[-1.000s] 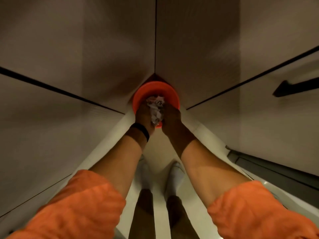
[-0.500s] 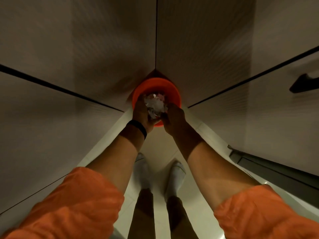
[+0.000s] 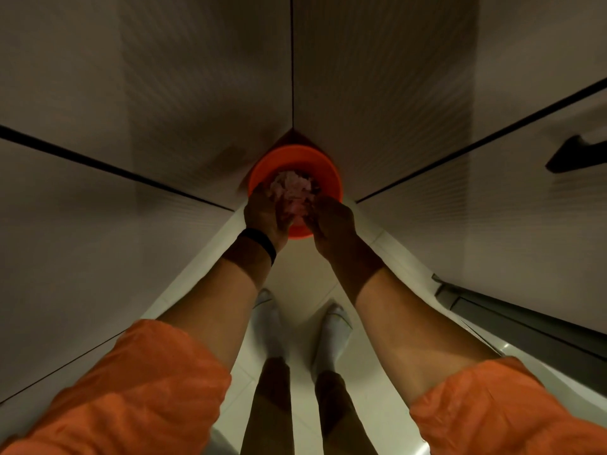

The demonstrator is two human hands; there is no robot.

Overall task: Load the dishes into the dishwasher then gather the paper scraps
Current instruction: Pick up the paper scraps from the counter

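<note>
Orange sleeve cuffs point(image 3: 131, 389) frame the view. Entries run left to right, and all positions are referred to the round orange plastic bin point(image 3: 328, 172). It stands on the pale tiled floor point(image 3: 295, 274), in the corner where two grey cabinet panels point(image 3: 164, 93) meet.

Left of bin centre: the left hand point(image 3: 266, 215), with a black wristband point(image 3: 259, 243) at the wrist, lies over the near-left rim. Its fingers reach into the bin mouth against the paper. Grip: cannot tell, since blur hides whether the fingers pinch the paper or only touch it.

Bin centre: crumpled white paper scraps point(image 3: 290, 188), tinted pink by the bin walls, fill the mouth between the two hands.

Right of bin centre: the right hand point(image 3: 331, 221) is over the near-right rim, fingertips at the paper's edge. Grip: likewise cannot tell.

Far right of the bin: a black bar handle point(image 3: 571, 156) on a cabinet panel.

Nearer than the bin: two pale socks point(image 3: 269, 320) on the floor.

Change noted: one second ago the paper was a tight wad clamped between both hands at the bin's near rim. Half a second ago it was over the mouth, still compact. Now it sits deeper and spreads looser, and both hands have followed it forward over the rim.

Reading: the scraps are being deposited in the bin, so the gathering step looks close to done. Scraps elsewhere cannot be ruled out. No dishwasher can be identified here.
</note>
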